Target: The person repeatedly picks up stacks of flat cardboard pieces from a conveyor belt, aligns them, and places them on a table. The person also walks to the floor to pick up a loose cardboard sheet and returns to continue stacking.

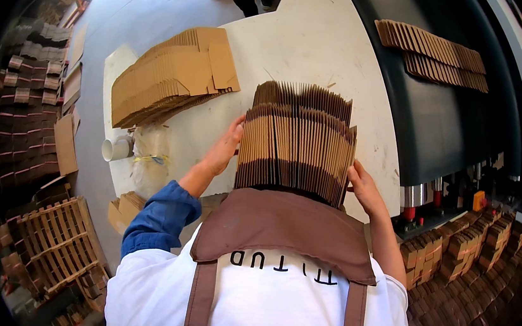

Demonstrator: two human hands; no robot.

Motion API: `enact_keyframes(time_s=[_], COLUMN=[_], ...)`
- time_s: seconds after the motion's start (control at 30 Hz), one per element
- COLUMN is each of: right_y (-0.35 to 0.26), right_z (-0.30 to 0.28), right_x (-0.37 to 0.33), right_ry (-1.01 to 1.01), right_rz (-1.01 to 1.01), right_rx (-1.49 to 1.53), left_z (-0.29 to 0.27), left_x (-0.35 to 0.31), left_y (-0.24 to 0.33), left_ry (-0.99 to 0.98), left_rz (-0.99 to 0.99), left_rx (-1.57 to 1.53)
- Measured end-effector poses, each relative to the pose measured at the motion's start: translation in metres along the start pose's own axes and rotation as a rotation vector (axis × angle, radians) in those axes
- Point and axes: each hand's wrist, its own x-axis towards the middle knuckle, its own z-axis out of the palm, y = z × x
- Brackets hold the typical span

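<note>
Brown apron (286, 229) is worn nearest. Beyond, at the white table (307, 28), a cardboard stack (298, 144) is flanked by the left hand (220, 150) and right hand (366, 188), fingers set against its sides; whether clamped cannot be told. Farther off, flat cartons (178, 68) are piled.

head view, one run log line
left hand: at left side of cardboard stack; right hand: at its right side; tan cardboard pile: on white table

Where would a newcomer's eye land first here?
Front and centre, a packed row of brown cardboard stands between the left grip and right grip. Farther left, a tan cardboard pile fans out on the white table; two more cardboard rows lie on the dark curved surface at upper right.
</note>
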Motion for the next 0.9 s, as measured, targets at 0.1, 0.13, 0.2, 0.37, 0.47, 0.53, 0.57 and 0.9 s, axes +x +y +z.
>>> enact_keyframes(time_s=[0.1, 0.13, 0.2, 0.37, 0.47, 0.53, 0.57, 0.9], right_y=[-0.006, -0.009, -0.011, -0.024, -0.023, -0.017, -0.016, -0.033], right_z=[0.001, 0.004, 0.005, 0.006, 0.017, 0.026, 0.026, 0.049], right_x=[0.007, 0.011, 0.017, 0.028, 0.035, 0.04, 0.039, 0.041], right_ry=[-0.009, -0.035, -0.053, -0.034, 0.065, 0.098, 0.113, 0.155], right_rz=[-0.074, -0.131, -0.188, -0.022, -0.007, -0.001, 0.008, 0.072], right_rx=[0.061, 0.09, 0.077, 0.143, 0.044, 0.111, 0.13, 0.127], left_z=[0.005, 0.003, 0.003, -0.02, -0.018, -0.021, -0.015, -0.005], left_x=[-0.007, -0.01, -0.008, 0.017, 0.04, 0.058, 0.066, 0.057], left_y=[0.005, 0.004, -0.003, -0.064, -0.094, -0.102, -0.11, -0.075], left_ry=[-0.004, 0.013, 0.029, 0.038, 0.03, -0.008, -0.018, 0.11], left_rz=[0.006, 0.023, 0.061, 0.339, 0.449, 0.551, 0.601, 0.477], left_rx=[-0.073, -0.068, -0.071, 0.253, 0.112, 0.113, 0.097, -0.159])
